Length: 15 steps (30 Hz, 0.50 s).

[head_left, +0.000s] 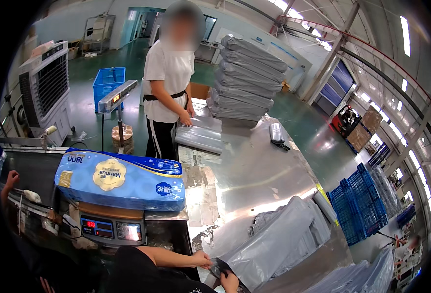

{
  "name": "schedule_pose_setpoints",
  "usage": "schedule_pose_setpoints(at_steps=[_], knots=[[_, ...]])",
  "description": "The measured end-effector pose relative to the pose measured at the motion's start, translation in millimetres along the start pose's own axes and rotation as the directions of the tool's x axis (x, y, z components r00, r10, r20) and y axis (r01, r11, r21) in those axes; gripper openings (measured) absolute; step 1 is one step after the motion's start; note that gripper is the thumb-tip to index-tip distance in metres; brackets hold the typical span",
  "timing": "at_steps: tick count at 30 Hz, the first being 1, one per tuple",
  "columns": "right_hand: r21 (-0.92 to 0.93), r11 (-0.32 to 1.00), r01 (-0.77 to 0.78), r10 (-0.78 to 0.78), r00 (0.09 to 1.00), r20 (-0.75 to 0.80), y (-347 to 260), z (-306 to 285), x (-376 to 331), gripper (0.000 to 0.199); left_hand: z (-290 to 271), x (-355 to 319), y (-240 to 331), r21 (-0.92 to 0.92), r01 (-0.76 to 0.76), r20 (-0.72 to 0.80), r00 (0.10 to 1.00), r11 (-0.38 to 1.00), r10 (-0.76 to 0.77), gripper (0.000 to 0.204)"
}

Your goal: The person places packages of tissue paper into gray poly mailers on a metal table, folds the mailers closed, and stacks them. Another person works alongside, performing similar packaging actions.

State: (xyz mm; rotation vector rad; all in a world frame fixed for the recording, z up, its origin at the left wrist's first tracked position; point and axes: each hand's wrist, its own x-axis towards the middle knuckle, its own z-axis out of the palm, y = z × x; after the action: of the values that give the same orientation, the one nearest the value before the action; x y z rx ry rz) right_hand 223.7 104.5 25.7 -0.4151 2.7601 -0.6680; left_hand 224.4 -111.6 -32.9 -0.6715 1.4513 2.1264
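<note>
At the near edge of the metal table, my left hand (202, 259) pinches the rim of a dark grey plastic bag (219, 268). My right hand (229, 282) is closed on the same plastic, just to the right and nearer. The bag's lower part is cut off by the picture's edge. Beside my hands, a stack of light grey plastic bags (279, 239) lies on the tabletop. To the left, a large blue pack of tissue paper (120, 179) rests on a digital weighing scale (110, 225) with a lit red display.
Across the metal table (254, 166), a co-worker (169, 80) touches flat grey bags (200, 134). Grey-wrapped packs (247, 78) are piled at the far end. A small grey bundle (277, 134) lies nearby. Blue pallets (357, 205) stand right; another person's hand (12, 179) shows left.
</note>
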Motion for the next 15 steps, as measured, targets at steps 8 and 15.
schedule_pose_setpoints(at_steps=[8, 15], knots=[[0.245, 0.872, 0.423, -0.348, 0.889, -0.297, -61.3, 9.4, 21.9, 0.017, -12.8, -22.3, 16.1, 0.155, -0.158, 0.151, 0.979, 0.975, 0.135, 0.019], [0.375, 0.894, 0.245, -0.128, 0.942, -0.311, -57.3, 28.9, 26.8, 0.022, -7.6, -24.8, 18.3, 0.204, -0.027, 0.180, 0.984, 0.979, -0.010, 0.018]])
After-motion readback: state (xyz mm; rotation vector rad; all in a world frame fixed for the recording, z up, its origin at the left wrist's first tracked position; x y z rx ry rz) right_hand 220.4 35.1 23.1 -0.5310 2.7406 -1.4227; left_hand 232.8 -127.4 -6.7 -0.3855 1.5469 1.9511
